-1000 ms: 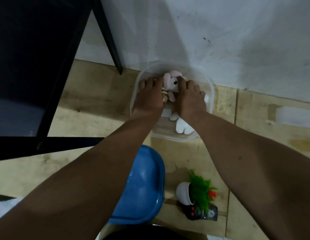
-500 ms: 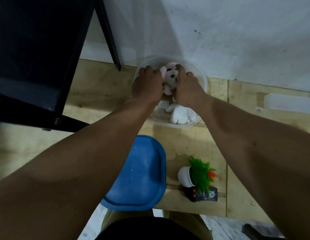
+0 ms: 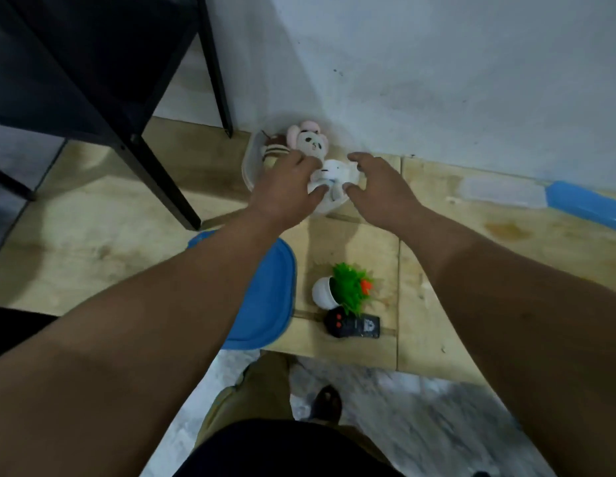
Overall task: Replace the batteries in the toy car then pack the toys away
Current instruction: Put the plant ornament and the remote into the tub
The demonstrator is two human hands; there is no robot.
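A clear plastic tub (image 3: 248, 166) stands on the floor against the white wall. In it lie a pink panda plush (image 3: 310, 141), a brown striped plush (image 3: 274, 151) and a white plush (image 3: 334, 170). My left hand (image 3: 286, 187) reaches over the tub's left side, thumb and fingertips touching the white plush. My right hand (image 3: 379, 185) hovers at the plush's right side with fingers spread, the thumb just touching it. A black remote control (image 3: 353, 327) lies on the floor near me. No toy car shows.
The tub's blue lid (image 3: 265, 297) lies on the floor under my left forearm. A small fake plant in a white pot (image 3: 348, 287) lies tipped beside the remote. Black furniture legs (image 3: 162, 184) stand left. A blue and clear item (image 3: 588, 204) lies by the wall at right.
Both hands have drawn back from deep in the tub to its near side. The panda plush they flanked is uncovered, and the fingers have spread.
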